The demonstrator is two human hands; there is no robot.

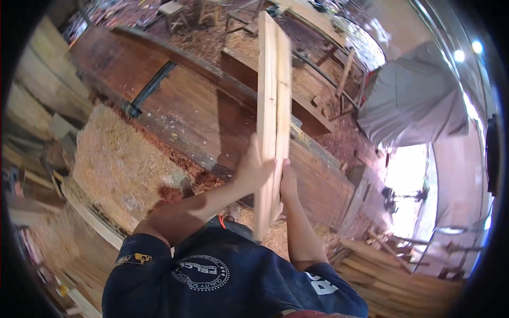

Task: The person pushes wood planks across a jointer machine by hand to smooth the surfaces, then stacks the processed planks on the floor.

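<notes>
At the bottom of the frame, nearest the camera, is the person's dark blue shirt (233, 275). Just beyond it, near the centre, both hands close the grip: the left hand (253, 170) is clamped on the left side of a pale board (274, 90), the right hand (289, 185) on its right side. The board stands lengthwise between them, its lower end near the shirt, its longer part reaching past the grip to the upper middle of the frame (a dark line runs along it; whether it is one piece or two, I cannot tell). Behind it, a reddish-brown surface (193, 106) slants from upper left to lower right, crossed by a black strip (154, 86). Sawdust (122, 153) is heaped at left. Farther off, a grey cover (416, 100) drapes at upper right, and a stool (172, 9) stands at the top.
</notes>
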